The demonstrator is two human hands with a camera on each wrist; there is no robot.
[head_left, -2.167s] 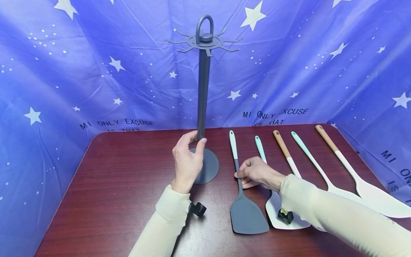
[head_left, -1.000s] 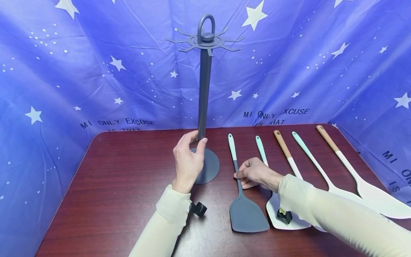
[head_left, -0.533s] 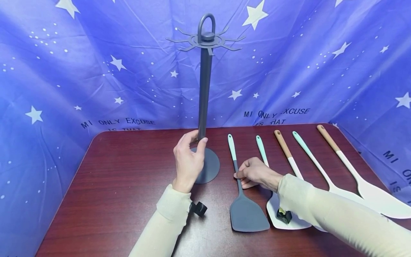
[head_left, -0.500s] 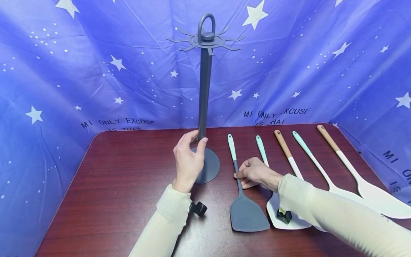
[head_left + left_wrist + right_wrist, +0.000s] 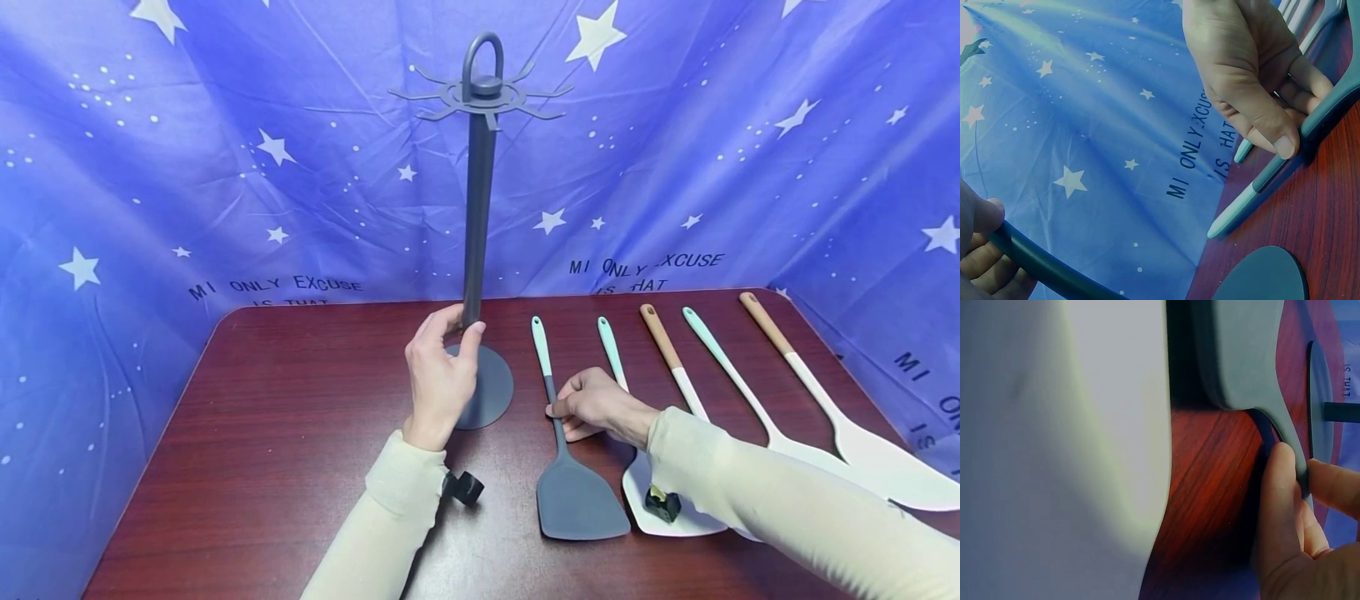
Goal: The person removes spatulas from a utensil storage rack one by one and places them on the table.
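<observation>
A dark grey utensil stand [image 5: 478,217] rises from a round base, with a ring of hooks and a loop at its top. My left hand [image 5: 438,375] grips its pole low down, thumb and fingers round it. To the right, my right hand [image 5: 603,404] pinches the shaft of a grey turner [image 5: 581,504] with a mint handle end. In the left wrist view, the right thumb lies on top of the turner's shaft [image 5: 1329,115]. The right wrist view has thumb and fingers on either side of the shaft, close below the grey blade [image 5: 1247,350].
Right of the grey turner lie a white turner [image 5: 641,492] with a mint handle, a wooden-handled utensil [image 5: 660,333], a mint-handled one [image 5: 723,367] and a wooden-handled white one [image 5: 810,387]. They rest on a dark red table [image 5: 300,433] before a starry blue cloth [image 5: 337,208].
The grey turner's handle end has shifted slightly down and left in the head view, and its blade edge slightly up. Both hands keep their holds, almost still.
</observation>
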